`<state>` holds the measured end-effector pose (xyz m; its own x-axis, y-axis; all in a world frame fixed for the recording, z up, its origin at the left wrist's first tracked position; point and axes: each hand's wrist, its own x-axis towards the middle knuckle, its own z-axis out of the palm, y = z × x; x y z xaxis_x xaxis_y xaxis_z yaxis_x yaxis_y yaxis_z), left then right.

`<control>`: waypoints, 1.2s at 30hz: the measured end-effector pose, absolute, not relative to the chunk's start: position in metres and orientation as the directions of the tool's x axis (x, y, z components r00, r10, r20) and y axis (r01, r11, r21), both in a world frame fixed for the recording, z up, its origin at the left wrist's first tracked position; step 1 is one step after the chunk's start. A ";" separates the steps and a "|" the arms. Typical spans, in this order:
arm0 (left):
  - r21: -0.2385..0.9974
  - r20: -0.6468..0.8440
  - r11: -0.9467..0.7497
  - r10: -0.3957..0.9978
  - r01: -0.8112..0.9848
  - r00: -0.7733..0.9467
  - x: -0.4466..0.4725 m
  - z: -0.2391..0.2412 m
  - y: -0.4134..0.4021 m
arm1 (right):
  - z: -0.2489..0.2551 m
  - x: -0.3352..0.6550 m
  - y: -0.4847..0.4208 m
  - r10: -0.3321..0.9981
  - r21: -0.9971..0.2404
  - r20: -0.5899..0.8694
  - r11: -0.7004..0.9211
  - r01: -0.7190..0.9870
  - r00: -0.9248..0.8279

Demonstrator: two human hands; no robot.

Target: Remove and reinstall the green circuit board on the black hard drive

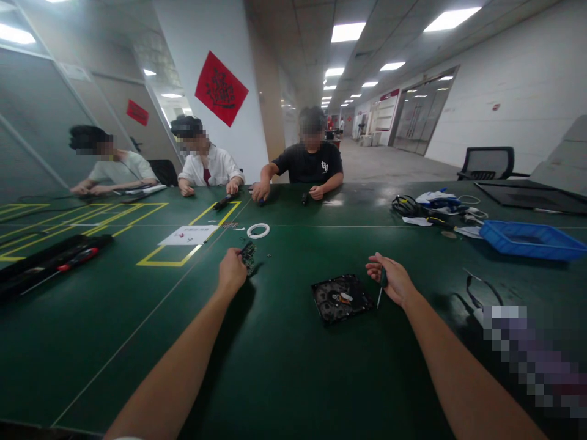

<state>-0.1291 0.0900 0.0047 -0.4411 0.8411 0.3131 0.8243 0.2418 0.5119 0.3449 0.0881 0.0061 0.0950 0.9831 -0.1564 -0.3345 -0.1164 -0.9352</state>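
Observation:
My left hand is closed on the edge of a small green circuit board, held tilted just above the table. In my right hand is a screwdriver with a dark green handle, its thin shaft pointing down. Between my hands, nearer the right one, a black hard drive lies flat on the green table. The screwdriver's tip is close to the drive's right edge; whether it touches anything I cannot tell. Beyond the circuit board lies a white ring, perhaps a roll of tape.
A blue tray and a heap of cables are at the right. A red-handled screwdriver rests on a black case at the left. A white paper lies near yellow tape lines. Three people sit across the table.

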 end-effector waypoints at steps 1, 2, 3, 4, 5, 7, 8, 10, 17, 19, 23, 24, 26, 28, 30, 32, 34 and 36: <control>0.518 0.338 0.206 0.843 0.830 -0.420 -0.117 0.004 0.087 | 0.008 0.346 0.088 0.981 -0.928 -0.172 -0.129 -0.350 0.095; 0.543 0.393 0.122 0.837 0.831 -0.380 -0.104 0.004 0.084 | 0.010 0.348 0.087 0.978 -0.918 -0.193 -0.149 -0.367 0.084; 0.572 0.456 0.022 0.822 0.820 -0.341 -0.090 0.005 0.081 | 0.013 0.351 0.085 0.975 -0.906 -0.215 -0.178 -0.383 0.057; 0.600 0.518 -0.084 0.799 0.796 -0.306 -0.074 0.005 0.077 | 0.017 0.353 0.083 0.973 -0.896 -0.232 -0.210 -0.392 0.009; 0.620 0.572 -0.182 0.771 0.763 -0.281 -0.058 0.006 0.072 | 0.021 0.354 0.080 0.969 -0.887 -0.242 -0.245 -0.391 -0.058; 0.647 0.640 -0.334 0.727 0.686 -0.250 -0.023 0.008 0.063 | 0.033 0.350 0.070 0.948 -0.894 -0.221 -0.290 -0.341 -0.227; 0.661 0.657 -0.384 0.711 0.644 -0.250 -0.006 0.009 0.057 | 0.040 0.345 0.065 0.930 -0.906 -0.200 -0.295 -0.304 -0.308; 0.681 0.669 -0.463 0.708 0.567 -0.225 0.026 0.012 0.046 | 0.053 0.328 0.052 0.896 -0.933 -0.162 -0.275 -0.231 -0.414; 0.473 0.776 -0.684 0.622 0.555 0.105 0.083 0.018 0.007 | 0.067 0.272 0.025 0.859 -0.968 -0.156 -0.232 -0.100 -0.488; 0.412 0.777 -0.727 0.595 0.549 0.206 0.085 0.019 0.001 | 0.066 0.271 0.025 0.865 -0.971 -0.144 -0.218 -0.101 -0.480; 0.397 0.718 -0.725 0.627 0.562 0.302 0.081 0.022 -0.004 | 0.065 0.290 0.033 0.919 -0.966 -0.111 -0.189 -0.175 -0.379; 0.401 0.688 -0.702 0.655 0.589 0.312 0.079 0.022 -0.006 | 0.064 0.298 0.037 0.935 -0.960 -0.104 -0.183 -0.211 -0.340; 0.395 0.599 -0.648 0.719 0.652 0.352 0.075 0.018 -0.009 | 0.057 0.316 0.047 0.963 -0.937 -0.115 -0.187 -0.294 -0.245; 0.376 0.490 -0.606 0.772 0.701 0.404 0.072 0.012 -0.013 | 0.047 0.333 0.056 0.976 -0.891 -0.163 -0.209 -0.403 -0.147; 0.367 0.415 -0.575 0.805 0.731 0.424 0.069 0.007 -0.014 | 0.036 0.345 0.064 0.969 -0.846 -0.226 -0.244 -0.474 -0.096; 0.372 0.387 -0.553 0.823 0.746 0.416 0.065 0.004 -0.010 | 0.027 0.351 0.069 0.963 -0.835 -0.259 -0.259 -0.485 -0.069; 0.372 0.377 -0.551 0.825 0.747 0.421 0.058 0.005 -0.003 | 0.023 0.351 0.071 0.965 -0.847 -0.254 -0.252 -0.468 -0.059; 0.362 0.368 -0.567 0.816 0.740 0.445 0.048 0.008 0.007 | 0.022 0.347 0.070 0.969 -0.875 -0.241 -0.243 -0.419 -0.057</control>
<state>0.0483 0.0071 0.0077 0.4447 0.8164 0.3684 0.7399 -0.5667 0.3625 0.3469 0.0700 0.0223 -0.0574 0.9688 -0.2412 -0.4188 -0.2427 -0.8751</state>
